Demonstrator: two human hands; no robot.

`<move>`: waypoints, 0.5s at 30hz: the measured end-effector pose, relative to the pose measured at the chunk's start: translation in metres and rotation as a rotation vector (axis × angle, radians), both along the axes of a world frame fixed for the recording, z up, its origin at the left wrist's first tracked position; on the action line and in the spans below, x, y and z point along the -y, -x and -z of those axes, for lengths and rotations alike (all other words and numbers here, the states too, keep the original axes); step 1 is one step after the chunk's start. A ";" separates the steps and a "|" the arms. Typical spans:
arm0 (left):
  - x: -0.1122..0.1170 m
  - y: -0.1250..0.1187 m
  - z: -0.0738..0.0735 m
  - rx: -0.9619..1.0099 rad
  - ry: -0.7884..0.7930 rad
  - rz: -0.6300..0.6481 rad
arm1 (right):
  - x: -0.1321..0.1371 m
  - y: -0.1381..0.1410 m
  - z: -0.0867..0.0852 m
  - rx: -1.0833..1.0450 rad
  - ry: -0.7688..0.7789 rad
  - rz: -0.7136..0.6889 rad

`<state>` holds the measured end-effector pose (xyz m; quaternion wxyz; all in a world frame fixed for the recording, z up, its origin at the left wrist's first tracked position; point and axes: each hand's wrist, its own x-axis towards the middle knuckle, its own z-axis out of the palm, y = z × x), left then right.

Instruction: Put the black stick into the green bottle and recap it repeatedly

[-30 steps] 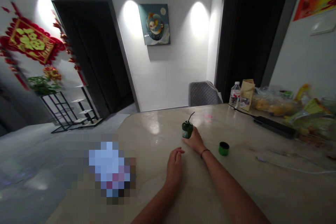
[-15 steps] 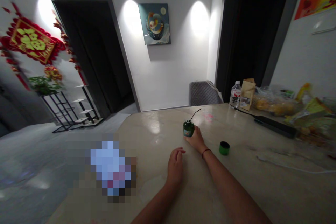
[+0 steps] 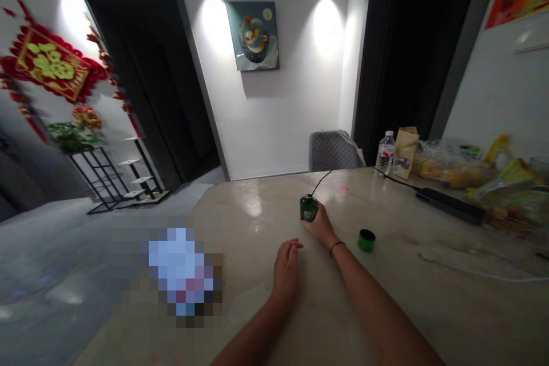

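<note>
My right hand [image 3: 321, 225] is wrapped around the right side of a small dark green bottle [image 3: 307, 207] with a label, which is nearly upright on the table. A thin black stick [image 3: 321, 182] pokes out of the bottle's mouth and leans to the right. My left hand [image 3: 286, 263] lies on the tabletop a little nearer to me and holds nothing, its fingers loosely bent and pointing to the right. To the right of my right wrist, a green cap [image 3: 366, 241] rests with its dark hollow facing up.
At the left of the pale table [image 3: 240, 223] lies a pixelated bluish item [image 3: 180, 269]. A water bottle [image 3: 385, 154], a paper bag [image 3: 405, 151], plastic food bags [image 3: 450, 171] and a black power strip [image 3: 450, 206] occupy the right. A white cable [image 3: 480, 274] runs nearer.
The black stick reaches a bit higher and farther right above the bottle's mouth. The label is turned slightly to the right. Both hands stay almost where they were.
</note>
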<state>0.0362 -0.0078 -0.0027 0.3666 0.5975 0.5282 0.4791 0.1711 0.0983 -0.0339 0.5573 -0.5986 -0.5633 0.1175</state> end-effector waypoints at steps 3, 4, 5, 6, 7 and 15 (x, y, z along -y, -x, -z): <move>0.000 0.000 0.000 0.003 -0.008 0.000 | 0.000 0.000 0.001 0.033 0.051 0.053; 0.000 0.000 0.000 0.001 -0.011 0.003 | 0.000 0.000 0.002 0.037 0.062 0.068; 0.000 0.000 0.000 -0.002 -0.012 0.006 | 0.000 0.000 0.002 0.042 0.067 0.079; 0.000 0.000 0.000 -0.004 -0.013 0.007 | 0.000 0.000 0.002 0.052 0.067 0.084; 0.000 0.000 0.001 -0.006 -0.014 0.007 | 0.000 0.000 0.002 0.063 0.063 0.084; 0.000 -0.001 0.001 0.006 -0.017 0.011 | -0.001 0.000 0.002 0.041 0.108 0.021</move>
